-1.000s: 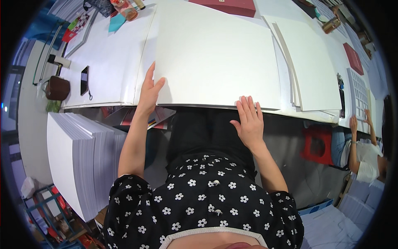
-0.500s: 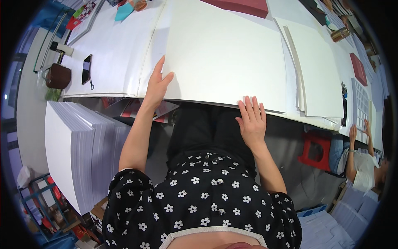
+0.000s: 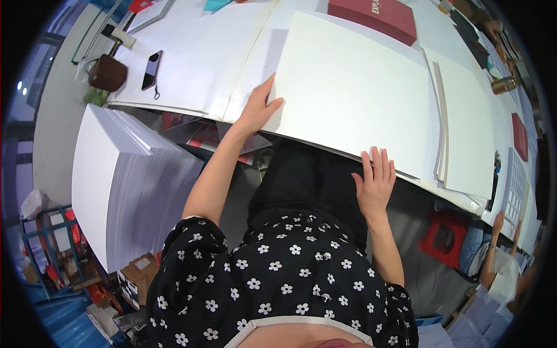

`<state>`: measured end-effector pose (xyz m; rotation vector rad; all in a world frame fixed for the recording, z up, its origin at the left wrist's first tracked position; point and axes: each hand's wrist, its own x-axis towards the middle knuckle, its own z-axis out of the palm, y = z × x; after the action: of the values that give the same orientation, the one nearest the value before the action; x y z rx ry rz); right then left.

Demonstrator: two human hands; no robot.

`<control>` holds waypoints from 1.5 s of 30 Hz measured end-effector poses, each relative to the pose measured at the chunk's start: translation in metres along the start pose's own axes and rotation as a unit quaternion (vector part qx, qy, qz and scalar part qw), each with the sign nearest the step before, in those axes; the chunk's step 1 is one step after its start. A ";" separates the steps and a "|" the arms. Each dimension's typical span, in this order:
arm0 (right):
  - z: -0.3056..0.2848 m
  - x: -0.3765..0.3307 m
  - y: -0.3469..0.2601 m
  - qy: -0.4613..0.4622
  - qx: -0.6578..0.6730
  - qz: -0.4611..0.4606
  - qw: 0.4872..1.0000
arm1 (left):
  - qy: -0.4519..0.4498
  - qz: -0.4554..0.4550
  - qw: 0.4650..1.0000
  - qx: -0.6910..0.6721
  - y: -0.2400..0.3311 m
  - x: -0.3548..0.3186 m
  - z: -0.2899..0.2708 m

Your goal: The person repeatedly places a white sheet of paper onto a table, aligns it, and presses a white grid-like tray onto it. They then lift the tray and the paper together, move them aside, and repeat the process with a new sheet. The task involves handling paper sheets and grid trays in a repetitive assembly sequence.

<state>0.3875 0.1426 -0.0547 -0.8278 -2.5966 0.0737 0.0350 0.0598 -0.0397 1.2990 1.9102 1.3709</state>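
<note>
The large white board [image 3: 354, 87] lies flat on the table [image 3: 191, 40], ahead of your hands and mostly between them, stretching away from you past your fingertips. Your left hand [image 3: 259, 110] stands at its left edge near the close corner, fingers together and pointing forward along that side, thumb spread away toward the board; you hold nothing clear of the table, and whether the thumb presses on the surface I cannot tell. Your right hand [image 3: 376, 177] is open, its slightly parted fingertips at the board's near edge, thumb out toward your left hand.

Ahead and to the right of your right hand lie more white boards [image 3: 467, 127], overlapping at their left side. A red box [image 3: 377, 18] sits far ahead, beyond the board. Left of your left hand is a phone [image 3: 152, 71]; nearer you on that side stands a thick stack of white sheets [image 3: 145, 191].
</note>
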 end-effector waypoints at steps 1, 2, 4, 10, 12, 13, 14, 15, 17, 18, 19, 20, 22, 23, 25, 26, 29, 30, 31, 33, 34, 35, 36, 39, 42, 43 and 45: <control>0.001 0.000 0.000 0.000 0.002 0.001 1.000 | -0.010 -0.004 1.000 0.009 -0.002 0.002 -0.001; 0.001 0.000 0.000 0.000 0.002 0.002 1.000 | -0.020 -0.008 1.000 0.019 -0.003 0.004 -0.003; -0.001 0.001 -0.001 -0.003 0.002 0.003 1.000 | -0.009 0.015 0.996 0.083 -0.010 0.005 -0.005; 0.001 -0.001 -0.002 -0.009 -0.006 -0.002 1.000 | 0.034 0.013 0.990 0.139 -0.020 -0.002 0.001; 0.002 -0.001 -0.002 -0.009 -0.010 -0.002 1.000 | 0.037 -0.001 0.990 0.139 -0.017 -0.003 0.000; 0.002 -0.001 -0.002 -0.008 -0.013 -0.005 1.000 | 0.037 -0.007 0.990 0.139 -0.017 -0.003 0.000; 0.002 -0.001 -0.002 -0.008 -0.012 -0.006 1.000 | 0.037 -0.013 0.990 0.139 -0.016 -0.004 0.000; 0.001 0.000 -0.003 -0.007 -0.011 -0.007 1.000 | 0.040 -0.009 0.989 0.142 -0.016 -0.004 0.000; 0.001 0.000 -0.003 -0.008 -0.010 -0.007 1.000 | 0.043 -0.002 0.988 0.150 -0.016 -0.005 -0.001; 0.001 -0.001 -0.004 -0.009 -0.011 -0.007 1.000 | 0.043 0.003 0.987 0.155 -0.016 -0.006 -0.001; 0.001 -0.001 -0.004 -0.010 -0.011 -0.007 1.000 | 0.042 0.008 0.986 0.159 -0.017 -0.006 -0.001; 0.001 -0.001 -0.004 -0.010 -0.010 -0.009 1.000 | 0.042 0.013 0.986 0.164 -0.017 -0.007 -0.001; 0.002 -0.001 -0.004 -0.009 -0.007 -0.010 1.000 | 0.045 0.034 0.979 0.195 -0.021 -0.006 -0.001; 0.002 -0.001 -0.003 -0.008 -0.007 -0.011 1.000 | 0.046 0.046 0.976 0.210 -0.025 -0.005 -0.001; 0.004 -0.004 -0.002 -0.006 -0.010 -0.006 1.000 | 0.047 0.082 0.971 0.222 -0.031 -0.002 -0.002; 0.002 -0.005 0.000 -0.015 -0.008 -0.001 1.000 | 0.040 0.108 0.970 0.215 -0.027 0.005 0.005; 0.001 -0.001 0.000 -0.036 -0.002 0.019 0.999 | 0.048 0.115 0.974 0.191 -0.040 0.010 0.005; 0.000 0.000 0.000 -0.037 0.010 0.023 0.999 | 0.102 0.175 0.954 0.220 -0.042 0.007 0.008; -0.003 -0.001 0.001 -0.034 0.017 0.027 0.999 | 0.077 0.173 0.958 0.216 -0.039 0.008 0.007; -0.010 0.002 0.005 -0.031 0.057 0.024 0.998 | 0.029 0.121 0.968 0.219 -0.028 0.006 0.003; -0.015 0.002 0.009 -0.030 0.089 0.019 0.995 | 0.024 0.133 0.963 0.232 -0.031 0.006 0.003; -0.014 -0.002 0.015 -0.007 0.118 0.026 0.993 | 0.007 0.105 0.965 0.241 -0.031 0.005 0.003; -0.017 -0.004 0.021 0.018 0.082 0.068 0.994 | -0.008 0.077 0.966 0.248 -0.036 0.005 0.005; -0.033 0.001 0.040 0.089 -0.010 0.179 0.980 | -0.047 0.029 0.963 0.265 -0.031 0.006 -0.001; -0.036 -0.004 0.081 0.093 -0.036 0.255 0.962 | -0.060 0.036 0.946 0.315 -0.029 0.008 -0.001; -0.038 -0.006 0.092 0.078 -0.011 0.252 0.964 | -0.061 0.045 0.936 0.343 -0.028 0.008 0.000; -0.035 -0.001 0.104 0.062 0.029 0.244 0.967 | -0.063 0.056 0.920 0.383 -0.025 0.007 -0.003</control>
<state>0.4589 0.2248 -0.0409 -1.3823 -2.2105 0.2303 0.0190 0.0625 -0.0599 1.8050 2.4061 0.5350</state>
